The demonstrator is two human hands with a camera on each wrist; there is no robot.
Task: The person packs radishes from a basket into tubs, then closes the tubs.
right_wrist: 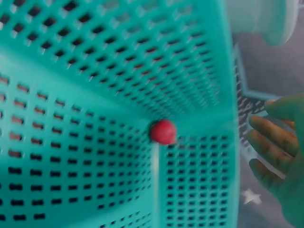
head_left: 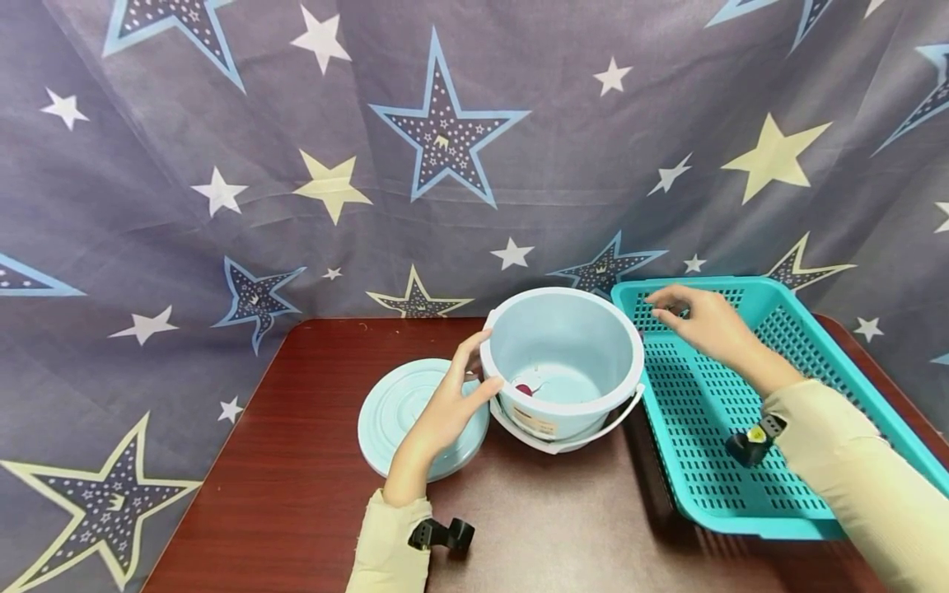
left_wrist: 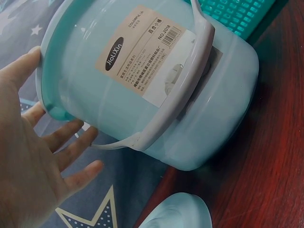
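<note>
Left hand: left hand [head_left: 445, 401], fingers straight and spread, rests against the rim of the pale blue plastic bucket [head_left: 565, 354].
Bucket: upright on the dark red wooden table [head_left: 296, 461], white handle down, a small red thing inside.
Lid: round pale blue plastic lid [head_left: 393, 412] flat just left of the bucket.
Right hand: right hand [head_left: 704, 321], fingers relaxed, over the teal perforated plastic basket [head_left: 741, 494].
Basket corner: small red ball [right_wrist: 163, 131], not held.

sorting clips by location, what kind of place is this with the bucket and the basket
Probably a staged tabletop recording setup rather than a lived-in room: a star-printed cloth backdrop hangs behind a small dark wooden table, which carries only a pale blue bucket, its lid and a teal perforated basket.
</note>
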